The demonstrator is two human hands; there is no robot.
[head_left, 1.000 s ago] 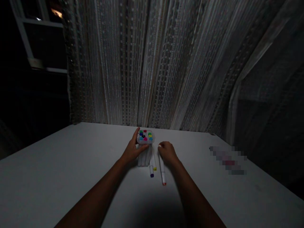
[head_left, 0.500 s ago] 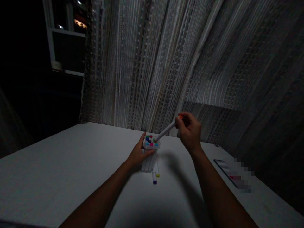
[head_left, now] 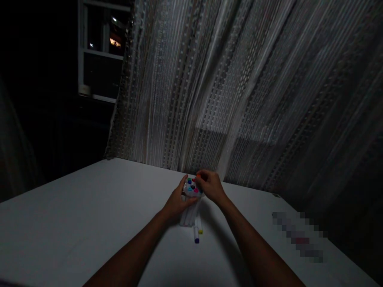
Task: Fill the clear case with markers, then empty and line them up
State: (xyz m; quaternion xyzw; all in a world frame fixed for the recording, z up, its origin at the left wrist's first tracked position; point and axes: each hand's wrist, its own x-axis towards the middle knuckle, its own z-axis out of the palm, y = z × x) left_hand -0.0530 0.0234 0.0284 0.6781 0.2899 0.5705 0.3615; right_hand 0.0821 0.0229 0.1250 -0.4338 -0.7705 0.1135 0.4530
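Observation:
My left hand (head_left: 176, 203) is wrapped round a clear marker holder (head_left: 188, 195) that stands upright on the white table. Several white markers fill it, their coloured ends in blue, green, pink and black facing up. At the holder's back right corner, my right hand (head_left: 211, 186) pinches the orange end of a marker (head_left: 198, 175); the rest of that marker is hidden by the fingers and the holder. Close to the holder's base lie a white marker with a purple end (head_left: 196, 234) and one with a yellow end (head_left: 200, 230).
A pixelated flat object (head_left: 299, 237) lies at the right of the white table (head_left: 119, 223). Behind the table's far edge hangs a patterned curtain (head_left: 185, 87). A dark window (head_left: 103, 56) is at the upper left.
My right hand has moved down and left, lowering the orange-ended marker from a slanted position above the holder into it. My left hand still grips the holder. The view has shifted slightly.

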